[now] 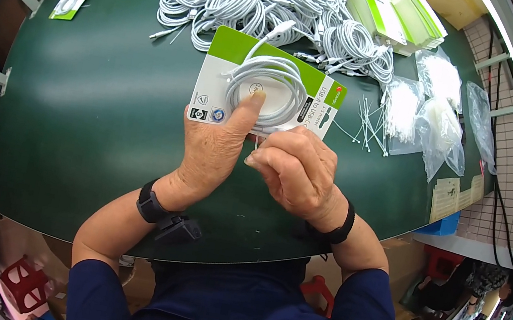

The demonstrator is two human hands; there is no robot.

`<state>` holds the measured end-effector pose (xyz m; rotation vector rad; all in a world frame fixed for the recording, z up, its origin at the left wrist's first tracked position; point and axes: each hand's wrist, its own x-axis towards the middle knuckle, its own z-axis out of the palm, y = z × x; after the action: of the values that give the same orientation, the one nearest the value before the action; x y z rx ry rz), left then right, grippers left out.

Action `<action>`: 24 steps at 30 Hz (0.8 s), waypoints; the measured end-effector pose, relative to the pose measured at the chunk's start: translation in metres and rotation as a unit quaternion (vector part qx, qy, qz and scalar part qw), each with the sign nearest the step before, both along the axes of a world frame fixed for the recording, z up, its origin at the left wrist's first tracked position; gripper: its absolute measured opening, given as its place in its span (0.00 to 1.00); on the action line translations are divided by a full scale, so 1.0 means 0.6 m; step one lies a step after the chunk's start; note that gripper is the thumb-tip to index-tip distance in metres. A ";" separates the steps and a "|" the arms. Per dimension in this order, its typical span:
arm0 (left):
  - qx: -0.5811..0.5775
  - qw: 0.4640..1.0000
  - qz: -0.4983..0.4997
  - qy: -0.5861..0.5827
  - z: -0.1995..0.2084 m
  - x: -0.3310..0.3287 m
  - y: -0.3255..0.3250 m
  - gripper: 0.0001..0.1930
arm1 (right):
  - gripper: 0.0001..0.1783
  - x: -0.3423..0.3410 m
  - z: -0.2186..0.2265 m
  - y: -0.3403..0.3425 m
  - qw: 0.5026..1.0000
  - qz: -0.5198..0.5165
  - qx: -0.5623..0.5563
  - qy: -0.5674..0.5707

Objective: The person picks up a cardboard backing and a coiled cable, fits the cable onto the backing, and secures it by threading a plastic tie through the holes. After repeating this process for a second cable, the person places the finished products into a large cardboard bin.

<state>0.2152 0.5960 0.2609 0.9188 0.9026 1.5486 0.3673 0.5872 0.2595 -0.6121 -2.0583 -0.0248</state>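
My left hand (211,150) holds a green and white packaging card (220,59) tilted above the table, its thumb pressing on the middle. On the card's face lies a coiled white cable (295,92), with one plug pointing up past the top edge. At the card's lower edge my right hand (299,170) is closed in a pinch. A thin white cable tie (256,141) shows at its fingertips, running down from the card. The fingers behind the card are hidden.
A heap of coiled white cables (235,0) covers the far side of the green table (71,129). Stacked green and white cards (399,18) stand at far right. Loose cable ties (371,125) and clear bags (440,116) lie at right. One carded cable (69,4) lies far left.
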 end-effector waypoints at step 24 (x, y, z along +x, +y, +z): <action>0.004 0.998 -0.063 0.002 0.013 -0.019 -0.003 0.17 | 0.11 -0.002 0.014 -0.002 0.998 -0.054 -0.016 0.001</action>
<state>0.2041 0.5943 0.2686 0.9661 0.8269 1.4439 0.3659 0.5862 0.2678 -0.7415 -2.0262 -0.0547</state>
